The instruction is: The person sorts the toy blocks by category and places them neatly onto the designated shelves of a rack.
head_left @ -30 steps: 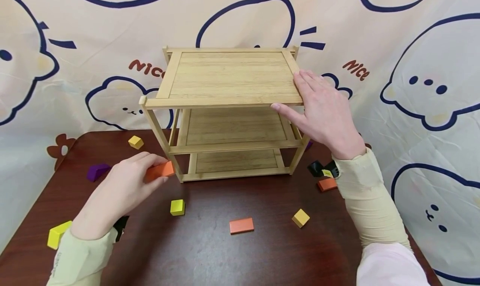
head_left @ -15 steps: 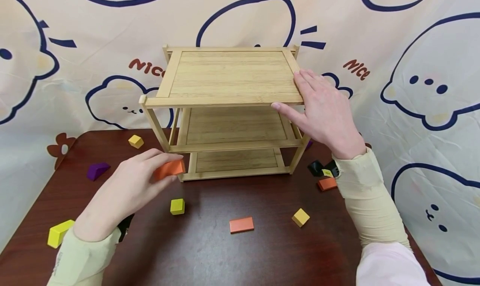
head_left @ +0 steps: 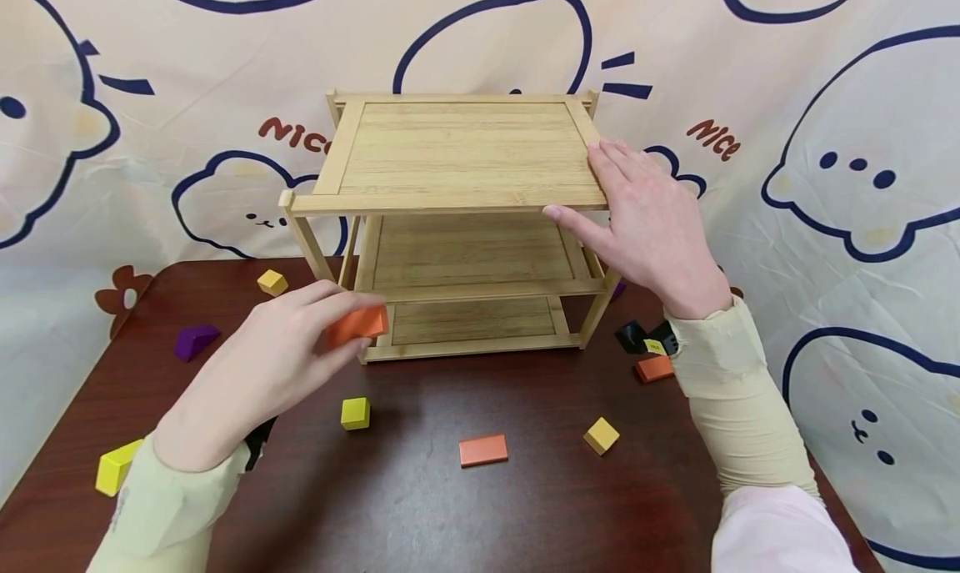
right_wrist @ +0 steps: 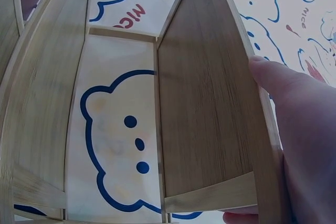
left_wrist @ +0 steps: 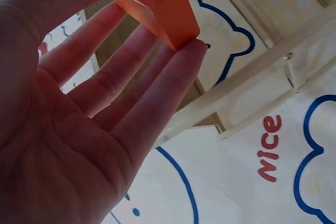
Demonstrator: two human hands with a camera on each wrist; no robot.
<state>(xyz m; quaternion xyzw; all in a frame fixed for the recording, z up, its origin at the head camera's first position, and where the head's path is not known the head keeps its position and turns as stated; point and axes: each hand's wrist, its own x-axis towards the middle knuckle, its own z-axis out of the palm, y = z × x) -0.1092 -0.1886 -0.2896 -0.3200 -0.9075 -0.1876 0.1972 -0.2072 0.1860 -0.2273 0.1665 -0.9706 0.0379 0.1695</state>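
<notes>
Blk (head_left: 358, 326) (L hand (head_left: 270, 364)) nr rack edge (head_left: 472, 292)

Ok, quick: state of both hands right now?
Left hand: holding an orange block, pinched between thumb and fingers.
Right hand: open, resting on the right edge of the wooden rack's top shelf.

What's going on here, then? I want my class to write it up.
A person is working with both hands at a wooden rack on a table. The left hand pinches an orange block near the rack's lower left front corner. The right hand rests on the right edge of the top shelf. Other loose blocks lie on the table, including a yellow-green cube and a flat reddish-orange block.
</notes>
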